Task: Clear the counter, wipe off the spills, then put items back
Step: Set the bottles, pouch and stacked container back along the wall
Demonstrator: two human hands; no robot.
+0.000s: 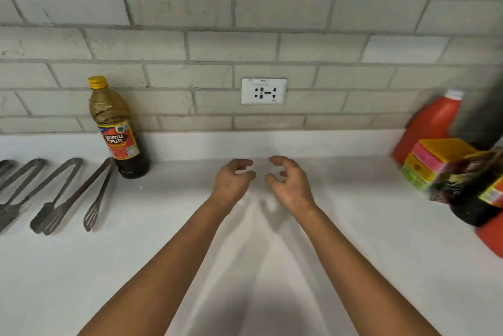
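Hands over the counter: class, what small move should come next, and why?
Probably the left hand should reach left for the yellow-capped bottle: both it and the right hand hold nothing, and the bottle stands on the counter to be cleared.

Home kitchen, seen from my head camera over a white counter (81,267).

I read it as a domestic kitchen from the grey brick-pattern tile backsplash (313,44) with a white wall socket (264,91) set into it, a Datu Puti bottle (117,129) with a yellow cap standing against the wall, metal tongs (58,194) lying in a row beside it, and at my right a red jug (431,124), stacked colourful sponges (432,161) and a dark sauce bottle (473,199), blurred.
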